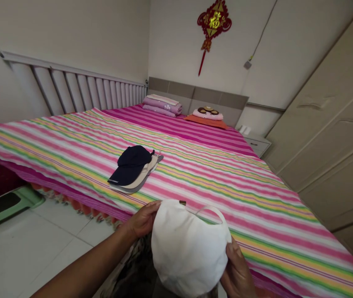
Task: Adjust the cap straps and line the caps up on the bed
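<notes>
A white cap (189, 248) is held up in front of me, over the near edge of the bed, with its strap opening facing away from me. My left hand (145, 219) grips its left edge near the top. My right hand (237, 265) pinches the right edge lower down, thumb and fingers closed on the cloth. Ahead and to the left, a dark navy cap (134, 161) lies on top of a stack, with a beige cap (142, 177) and a grey cap (136, 189) showing beneath it.
A striped sheet (210, 178) covers the bed. Folded purple bedding (162, 106) and an orange pillow (206, 121) lie by the headboard (176, 89). A green stool (30, 200) stands on the floor at left. A radiator (80, 89) runs along the left wall; a wardrobe (328, 136) stands right.
</notes>
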The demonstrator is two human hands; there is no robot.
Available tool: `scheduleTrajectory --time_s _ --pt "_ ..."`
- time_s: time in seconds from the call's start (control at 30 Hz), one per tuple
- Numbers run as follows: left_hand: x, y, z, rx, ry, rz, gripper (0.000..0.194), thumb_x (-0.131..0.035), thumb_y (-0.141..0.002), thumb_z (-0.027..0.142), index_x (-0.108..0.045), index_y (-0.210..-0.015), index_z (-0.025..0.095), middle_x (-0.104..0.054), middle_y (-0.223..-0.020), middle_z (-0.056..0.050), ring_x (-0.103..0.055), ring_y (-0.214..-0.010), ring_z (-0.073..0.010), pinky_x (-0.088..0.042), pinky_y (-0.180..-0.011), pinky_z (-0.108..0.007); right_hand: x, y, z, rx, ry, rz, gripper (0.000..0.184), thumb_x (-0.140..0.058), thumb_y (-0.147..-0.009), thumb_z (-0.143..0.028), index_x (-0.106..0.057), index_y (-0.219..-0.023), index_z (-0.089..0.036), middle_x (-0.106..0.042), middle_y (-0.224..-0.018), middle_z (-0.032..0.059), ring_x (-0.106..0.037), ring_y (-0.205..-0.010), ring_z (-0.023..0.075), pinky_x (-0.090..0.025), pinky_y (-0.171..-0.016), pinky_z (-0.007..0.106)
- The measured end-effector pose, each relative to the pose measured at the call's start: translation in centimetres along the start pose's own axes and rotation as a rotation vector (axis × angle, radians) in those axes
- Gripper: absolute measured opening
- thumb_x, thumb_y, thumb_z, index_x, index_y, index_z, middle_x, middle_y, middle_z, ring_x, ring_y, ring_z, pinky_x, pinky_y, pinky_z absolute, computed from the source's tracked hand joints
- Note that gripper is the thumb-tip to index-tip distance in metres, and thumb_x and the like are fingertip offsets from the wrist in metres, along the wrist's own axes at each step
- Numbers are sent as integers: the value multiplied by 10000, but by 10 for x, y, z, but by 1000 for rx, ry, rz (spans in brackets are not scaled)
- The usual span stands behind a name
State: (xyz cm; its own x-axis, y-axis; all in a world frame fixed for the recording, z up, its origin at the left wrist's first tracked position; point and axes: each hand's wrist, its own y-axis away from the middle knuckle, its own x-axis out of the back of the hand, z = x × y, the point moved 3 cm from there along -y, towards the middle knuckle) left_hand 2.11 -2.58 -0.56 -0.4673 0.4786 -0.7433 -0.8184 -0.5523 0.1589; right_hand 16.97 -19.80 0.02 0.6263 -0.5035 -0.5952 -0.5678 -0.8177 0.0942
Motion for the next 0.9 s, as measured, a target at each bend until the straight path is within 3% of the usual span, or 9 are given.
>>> scheduleTrajectory --time_s 0.27,0.5,0.67,0.77,0.9 --pt "-10 3 7 67 -102 -163 270 -778 -515 255 -655 -672 73 -643 -606 -81 -580 -527 -135 -439 -570 -228 3 5 2 -59 41 -64 527 -772 -523 -345 -639 -1018 -219 -715 -807 111 -644 -829 311 -481 -750 453" --pt "-13 -1 15 32 -187 -181 238 -764 -509 211 -605 -651 107 -608 -583 -27 -537 -479 -99 -401 -482 -192 9 10 6 -168 119 -131 447 -748 -549 -341 -651 -963 -204 -703 -795 99 -643 -717 282 -486 -650 405" --pt "-19 1 18 46 -294 -161 260 -773 -480 238 -582 -609 118 -596 -531 -20 -519 -425 -101 -380 -429 -194 10 14 3 -228 251 -268 306 -742 -564 -371 -653 -783 -176 -616 -580 24 -545 -526 170 -416 -511 273" --pt "-24 4 18 67 -381 -127 273 -777 -455 260 -626 -622 106 -606 -530 -28 -524 -431 -111 -385 -431 -208 4 17 -1 -200 293 -308 299 -727 -576 -432 -622 -649 -162 -552 -544 0 -456 -489 116 -344 -480 224" --pt "-32 9 17 93 -467 -116 273 -774 -461 281 -621 -621 121 -578 -503 -2 -482 -407 -87 -350 -404 -190 -15 24 -13 -114 298 -347 314 -681 -631 -449 -580 -573 -158 -518 -521 6 -418 -486 114 -320 -487 232"
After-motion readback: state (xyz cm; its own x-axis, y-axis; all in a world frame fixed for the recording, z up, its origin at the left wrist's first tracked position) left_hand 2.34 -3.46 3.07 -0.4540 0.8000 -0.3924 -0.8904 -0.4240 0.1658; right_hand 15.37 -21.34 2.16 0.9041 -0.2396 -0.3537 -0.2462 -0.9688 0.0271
